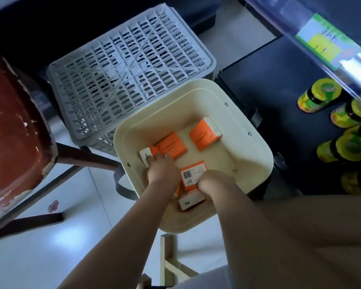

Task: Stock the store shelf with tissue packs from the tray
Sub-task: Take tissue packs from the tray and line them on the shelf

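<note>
Orange tissue packs lie loose on the floor of the cream tray (pixel 256 163), which sits between a grey crate (pixel 123 65) and the dark shelf (pixel 279 113). One pack (pixel 204 136) lies alone toward the far side, and a second pack (pixel 169 148) lies beside the left hand (pixel 162 170), whose fingers press on a white-ended pack (pixel 145 157). The right hand (pixel 214 182) curls over the barcode pack (pixel 193 175), with another pack (pixel 189 202) under the wrist. Neither grip looks closed yet; I cannot tell whether either pack is lifted. A good pick probably means pinching each pack across its short sides, lifting straight up clear of the rim, and keeping them flat. The jars (pixel 319 98) crowd the shelf, so the packs need a free spot beside them.
</note>
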`<state>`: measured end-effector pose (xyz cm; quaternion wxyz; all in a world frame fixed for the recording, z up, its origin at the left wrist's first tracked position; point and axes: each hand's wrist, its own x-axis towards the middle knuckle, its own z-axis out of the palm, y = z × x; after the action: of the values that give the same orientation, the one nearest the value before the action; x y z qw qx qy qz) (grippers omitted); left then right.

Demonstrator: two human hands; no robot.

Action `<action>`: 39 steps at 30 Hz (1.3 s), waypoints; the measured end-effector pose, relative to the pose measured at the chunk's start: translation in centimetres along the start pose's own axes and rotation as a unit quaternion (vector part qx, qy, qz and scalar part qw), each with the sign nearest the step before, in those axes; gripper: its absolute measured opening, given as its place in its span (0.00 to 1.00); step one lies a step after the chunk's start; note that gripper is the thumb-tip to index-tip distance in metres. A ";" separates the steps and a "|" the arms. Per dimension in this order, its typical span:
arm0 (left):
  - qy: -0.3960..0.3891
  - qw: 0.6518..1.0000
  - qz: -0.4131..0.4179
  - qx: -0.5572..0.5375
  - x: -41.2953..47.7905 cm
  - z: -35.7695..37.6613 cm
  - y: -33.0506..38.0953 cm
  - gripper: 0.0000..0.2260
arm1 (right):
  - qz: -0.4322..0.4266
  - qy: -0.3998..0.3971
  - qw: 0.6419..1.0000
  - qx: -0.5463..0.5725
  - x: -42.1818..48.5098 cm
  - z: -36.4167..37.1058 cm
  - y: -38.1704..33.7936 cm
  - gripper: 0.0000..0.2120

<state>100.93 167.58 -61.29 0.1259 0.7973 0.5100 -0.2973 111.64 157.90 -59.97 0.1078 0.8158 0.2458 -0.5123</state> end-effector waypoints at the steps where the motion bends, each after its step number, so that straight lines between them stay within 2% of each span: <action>1: -0.001 1.000 -0.003 0.005 0.2 0.4 0.2 0.26 | 0.010 -0.003 1.000 -0.009 0.4 0.4 -0.3 0.17; 3: -0.022 1.000 -0.017 -0.010 0.1 0.7 0.6 0.20 | 0.032 -0.023 0.999 0.001 1.2 1.1 -1.1 0.21; 5: -0.030 0.999 -0.019 -0.030 -0.3 0.8 1.2 0.19 | 0.046 -0.057 0.996 0.056 1.9 1.5 -2.0 0.23; 7: -0.044 0.999 -0.005 -0.028 -0.2 1.5 1.4 0.18 | 0.061 -0.067 0.982 0.166 2.6 1.4 -2.8 0.15; 9: -0.061 0.998 -0.016 -0.022 0.6 2.4 1.4 0.17 | 0.079 -0.066 0.960 0.260 3.5 1.2 -3.4 0.15; 12: -0.045 0.995 -0.035 -0.082 1.3 2.9 1.4 0.16 | 0.080 -0.088 0.953 0.277 4.7 1.8 -3.7 0.18; 16: -0.028 0.982 -0.076 -0.172 1.2 2.6 1.6 0.12 | 0.078 -0.035 0.961 0.264 4.7 2.8 -3.1 0.16; 21: -0.060 0.966 -0.076 -0.241 1.0 1.2 1.9 0.08 | 0.076 0.054 0.943 0.319 3.6 2.6 -1.1 0.11; 24: -0.061 0.957 -0.081 -0.273 0.5 0.5 1.3 0.10 | 0.071 0.031 0.919 0.387 2.5 0.9 0.2 0.10; 26: -0.051 0.946 -0.087 -0.307 0.2 -0.2 0.5 0.11 | 0.081 0.030 0.895 0.437 2.0 -0.9 0.8 0.04; 28: -0.053 0.930 -0.092 -0.351 -0.1 -1.4 -0.1 0.13 | 0.119 0.053 0.890 0.437 1.9 -2.7 1.5 0.05; 30: -0.057 0.898 -0.109 -0.423 -0.8 -3.1 -0.6 0.18 | 0.115 0.050 0.905 0.407 2.0 -4.7 1.5 0.07; 32: -0.046 0.863 -0.117 -0.489 -1.4 -4.8 -1.0 0.22 | 0.085 0.023 0.905 0.416 2.8 -6.0 1.4 0.18; 33: -0.035 0.848 -0.115 -0.516 -1.7 -5.7 -1.2 0.22 | 0.066 0.011 0.898 0.434 2.8 -6.7 1.5 0.24; 34: -0.019 0.833 -0.107 -0.542 -2.1 -6.6 -1.3 0.20 | 0.047 0.011 0.889 0.455 2.4 -7.4 1.7 0.27; 36: 0.020 0.808 -0.088 -0.582 -3.1 -8.5 -1.5 0.16 | -0.017 0.025 0.858 0.513 -2.0 -9.3 1.6 0.16; 37: 0.035 0.795 -0.075 -0.601 -3.8 -9.6 -1.7 0.16 | -0.043 0.022 0.834 0.549 -4.2 -9.9 1.7 0.10; 39: 0.054 0.761 -0.038 -0.645 -5.1 -11.6 -2.3 0.15 | -0.059 0.014 0.781 0.622 -6.6 -10.6 2.2 0.05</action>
<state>101.38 170.66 -48.80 0.5711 0.5225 0.6172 0.1408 118.74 158.59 -49.52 -0.4567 0.6970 -0.0769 -0.5475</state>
